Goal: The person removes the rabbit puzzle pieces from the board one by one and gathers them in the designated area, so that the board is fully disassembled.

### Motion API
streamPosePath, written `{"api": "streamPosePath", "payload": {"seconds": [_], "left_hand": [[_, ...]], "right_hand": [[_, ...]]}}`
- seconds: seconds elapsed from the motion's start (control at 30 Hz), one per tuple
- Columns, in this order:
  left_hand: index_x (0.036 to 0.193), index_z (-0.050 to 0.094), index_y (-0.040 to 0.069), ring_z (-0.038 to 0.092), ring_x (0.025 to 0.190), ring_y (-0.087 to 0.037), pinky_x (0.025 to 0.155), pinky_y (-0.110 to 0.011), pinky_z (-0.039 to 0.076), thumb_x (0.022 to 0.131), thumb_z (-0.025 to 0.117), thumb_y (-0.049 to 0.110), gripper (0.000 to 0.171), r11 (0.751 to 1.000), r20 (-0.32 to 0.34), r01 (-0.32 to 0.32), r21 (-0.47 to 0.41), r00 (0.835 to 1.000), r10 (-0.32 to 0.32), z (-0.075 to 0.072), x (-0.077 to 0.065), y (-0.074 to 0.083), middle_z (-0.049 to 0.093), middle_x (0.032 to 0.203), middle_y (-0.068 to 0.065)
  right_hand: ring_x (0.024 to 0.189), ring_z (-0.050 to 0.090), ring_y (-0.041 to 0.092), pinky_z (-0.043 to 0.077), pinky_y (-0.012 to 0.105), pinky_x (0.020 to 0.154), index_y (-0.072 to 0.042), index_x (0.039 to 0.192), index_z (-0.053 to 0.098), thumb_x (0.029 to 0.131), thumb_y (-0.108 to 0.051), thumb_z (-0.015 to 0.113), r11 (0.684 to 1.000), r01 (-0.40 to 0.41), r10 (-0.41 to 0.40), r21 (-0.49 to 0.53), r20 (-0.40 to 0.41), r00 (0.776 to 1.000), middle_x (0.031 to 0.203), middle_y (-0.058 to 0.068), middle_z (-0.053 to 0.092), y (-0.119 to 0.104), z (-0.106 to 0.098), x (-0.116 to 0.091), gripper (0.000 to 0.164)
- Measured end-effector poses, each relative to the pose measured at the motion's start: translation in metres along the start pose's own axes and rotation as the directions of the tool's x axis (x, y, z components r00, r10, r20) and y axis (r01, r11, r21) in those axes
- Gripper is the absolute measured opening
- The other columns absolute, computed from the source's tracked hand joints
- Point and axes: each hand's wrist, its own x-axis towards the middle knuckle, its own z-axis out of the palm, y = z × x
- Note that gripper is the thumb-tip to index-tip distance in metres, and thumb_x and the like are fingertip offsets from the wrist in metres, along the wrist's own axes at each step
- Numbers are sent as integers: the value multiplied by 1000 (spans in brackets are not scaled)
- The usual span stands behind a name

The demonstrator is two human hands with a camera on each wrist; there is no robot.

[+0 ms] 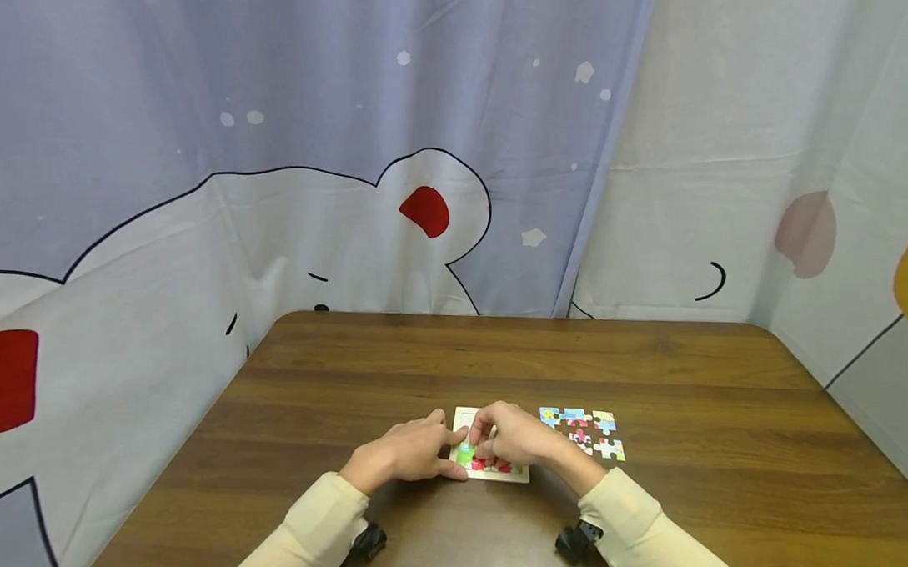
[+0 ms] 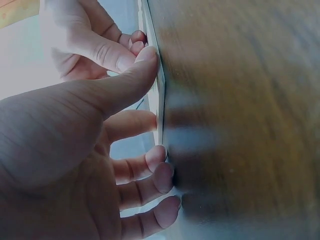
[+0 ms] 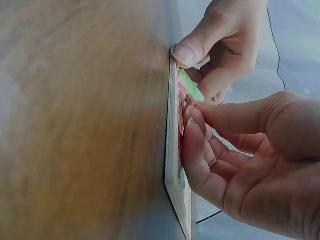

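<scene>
A small jigsaw tray with a pale rim [image 1: 492, 476] lies on the table, partly filled with green and red pieces. My left hand [image 1: 416, 449] steadies its left side, thumb on the near rim and index finger reaching over the tray; in the left wrist view its other fingertips [image 2: 164, 176] rest at the table. Over the tray, my right hand [image 1: 520, 434] pinches a green and pink puzzle piece [image 3: 191, 86], which stands tilted up from the tray in the right wrist view. The right fingers hide part of the tray and the piece's lower corner.
Several loose puzzle pieces [image 1: 609, 448] lie on the wooden table [image 1: 330, 388] just right of the tray, near my right forearm. A patterned curtain [image 1: 336, 229] hangs behind the table and along both sides.
</scene>
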Motion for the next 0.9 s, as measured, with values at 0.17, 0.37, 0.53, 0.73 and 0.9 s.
{"api": "streamPosePath", "payload": {"seconds": [0.17,0.37,0.53,0.73,0.9], "left_hand": [[146,55,18,42,65,-11,55,-30,40,88,72,52,69,1000,6,-1,0,1000,1,-1,2,1,43,87,2],[144,57,17,45,66,-12,57,-32,42,88,72,51,68,1000,-3,-15,15,1000,15,-1,3,1,44,88,1],[145,56,18,46,67,-13,57,-32,42,87,72,52,69,1000,2,-6,-5,1000,6,1,1,1,45,89,0],[144,57,17,45,67,-13,58,-33,43,86,74,52,70,1000,-15,-3,-9,1000,3,0,0,1,45,89,0],[144,57,16,44,65,-13,57,-32,41,86,74,51,70,1000,-14,-3,-3,1000,3,0,0,1,44,89,0]], "right_hand": [[54,58,16,53,30,50,2,92,59,86,16,62,997,-6,6,78,5,1000,77,11,60,2,-3,1,15],[56,60,18,54,32,50,2,98,57,88,15,61,992,-20,17,128,22,1000,80,14,60,3,-6,0,16],[59,62,20,57,35,54,3,101,57,88,14,59,985,-27,17,168,62,998,83,17,60,3,-10,-2,17],[66,65,25,59,44,62,5,103,57,89,16,55,978,16,-33,210,80,996,85,18,59,0,-22,-8,17],[71,66,26,59,44,67,4,103,62,91,11,58,988,29,-38,153,54,998,85,16,60,5,-41,-22,15]]}}
